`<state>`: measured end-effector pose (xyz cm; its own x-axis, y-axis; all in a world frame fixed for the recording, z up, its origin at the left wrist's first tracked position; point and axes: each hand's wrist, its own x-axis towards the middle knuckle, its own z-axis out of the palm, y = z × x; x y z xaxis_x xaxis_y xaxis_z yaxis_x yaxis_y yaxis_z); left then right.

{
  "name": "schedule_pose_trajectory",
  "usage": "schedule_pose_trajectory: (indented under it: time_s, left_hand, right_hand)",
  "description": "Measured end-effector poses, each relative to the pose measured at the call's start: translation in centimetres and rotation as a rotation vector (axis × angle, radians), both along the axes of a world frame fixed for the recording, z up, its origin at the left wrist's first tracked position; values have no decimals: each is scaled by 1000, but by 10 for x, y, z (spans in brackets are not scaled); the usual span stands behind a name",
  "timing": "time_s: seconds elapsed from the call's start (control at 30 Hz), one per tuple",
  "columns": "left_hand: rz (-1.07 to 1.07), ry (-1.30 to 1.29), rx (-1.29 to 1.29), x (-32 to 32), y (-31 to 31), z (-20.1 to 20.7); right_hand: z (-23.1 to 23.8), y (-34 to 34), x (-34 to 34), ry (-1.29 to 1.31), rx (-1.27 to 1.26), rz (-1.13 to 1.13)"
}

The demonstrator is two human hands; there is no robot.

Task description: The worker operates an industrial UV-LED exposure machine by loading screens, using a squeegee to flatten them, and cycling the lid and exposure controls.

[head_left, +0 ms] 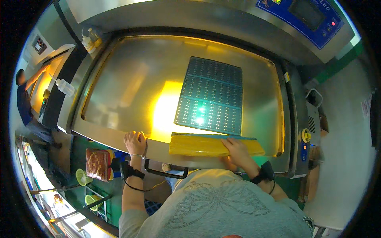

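A long yellow-wrapped bar (198, 145) with a blue-green strip along its far edge lies across the front of the shallow metal bed (119, 87). My right hand (237, 151) grips it toward its right end, fingers over the top; the thumb is mostly hidden. Just beyond the bar, a dark green panel (212, 85) with rows of small pale marks lies flat on the bed and reflects a bright light. My left hand (135, 143) rests on the bed's front rim, left of the bar, fingers slightly bent and holding nothing.
A black handle (166, 170) juts from the front edge between my arms. A yellow knob (306, 135) sits at the right, and a blue control panel (303, 18) at the upper right. Squeeze bottles (64, 87) stand at the left, where another person (25, 99) works.
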<state>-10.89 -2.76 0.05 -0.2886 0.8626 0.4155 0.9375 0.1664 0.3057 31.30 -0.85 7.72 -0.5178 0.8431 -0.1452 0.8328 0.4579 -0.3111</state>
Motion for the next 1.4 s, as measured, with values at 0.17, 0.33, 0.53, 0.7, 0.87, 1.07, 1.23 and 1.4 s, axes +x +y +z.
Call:
schedule_pose_trajectory:
  time_s: [0.17, 0.33, 0.53, 0.7, 0.87, 1.07, 1.23, 1.4]
  left_hand:
    - [0, 1, 9, 1, 0, 1]
    - [0, -19, 34, -2, 0, -1]
    - [25, -44, -32, 2, 6, 8]
    - [34, 5, 25, 4, 4, 7]
    - [8, -21, -1, 3, 4, 3]
    - [34, 22, 33, 2, 6, 6]
    - [10, -3, 51, 3, 11, 8]
    - [31, 19, -67, 2, -1, 15]
  right_hand:
    - [2, -1, 1, -29, -22, 1]
    - [6, -4, -5, 33, 2, 16]
    - [5, 6, -11, -24, -6, -4]
    - [-4, 128, 0, 45, -52, 22]
    - [-29, 320, 14, -41, 37, -66]
    - [-29, 451, -3, -241, 123, -174]
    - [-16, 434, 2, -217, 184, -119]
    - [20, 313, -23, -261, -212, 156]
